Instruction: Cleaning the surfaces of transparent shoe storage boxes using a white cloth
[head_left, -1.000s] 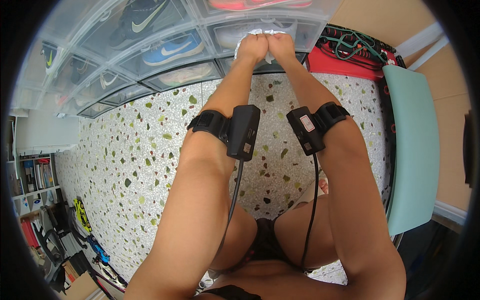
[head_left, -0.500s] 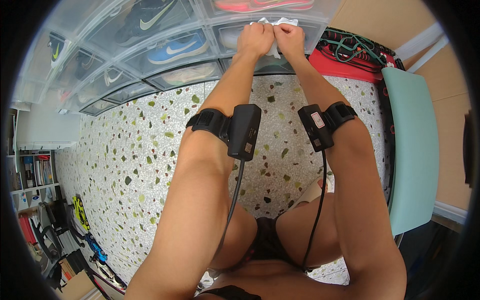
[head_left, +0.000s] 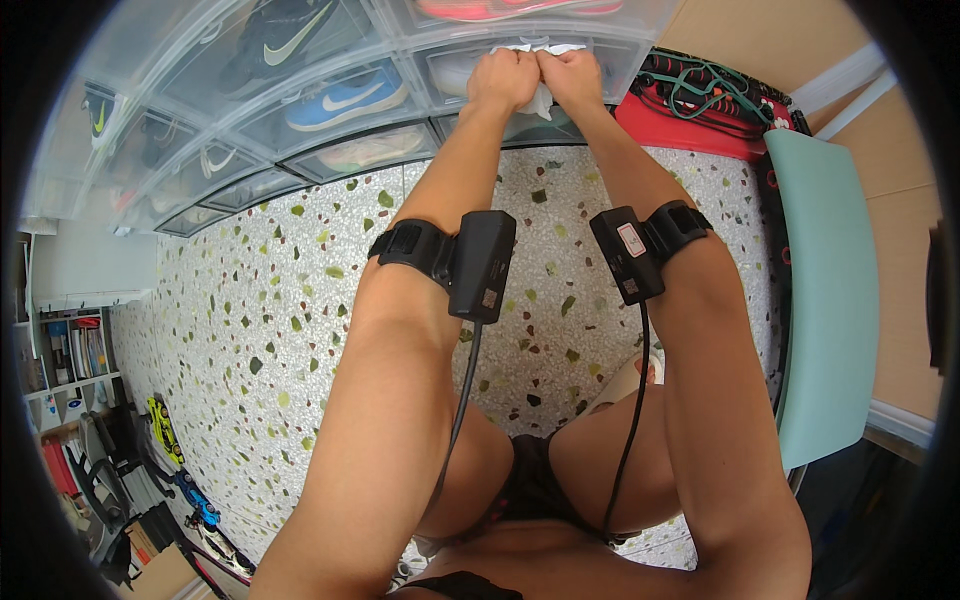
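Observation:
My left hand (head_left: 504,80) and my right hand (head_left: 571,77) are side by side at the top, both closed on a crumpled white tissue (head_left: 541,103). Part of the tissue shows above the knuckles and part hangs between the hands; the fingertips are hidden. Right behind them is the front of a clear plastic shoe box (head_left: 432,70), with a pale shoe dimly visible inside. I cannot tell whether the hands touch the box. A black strapped device (head_left: 484,265) is on my left forearm, and a similar black device (head_left: 627,255) on my right.
Stacked clear boxes with shoes, one a blue sneaker (head_left: 348,98), line the far side. At right are a red case (head_left: 655,130) with green cords and a pale green bench (head_left: 828,300). Shelves (head_left: 85,350) and toy cars (head_left: 165,430) lie left on the speckled floor (head_left: 270,290).
Both hands have shifted slightly left in the picture, still close together on the tissue. The boxes have moved a little left in view too.

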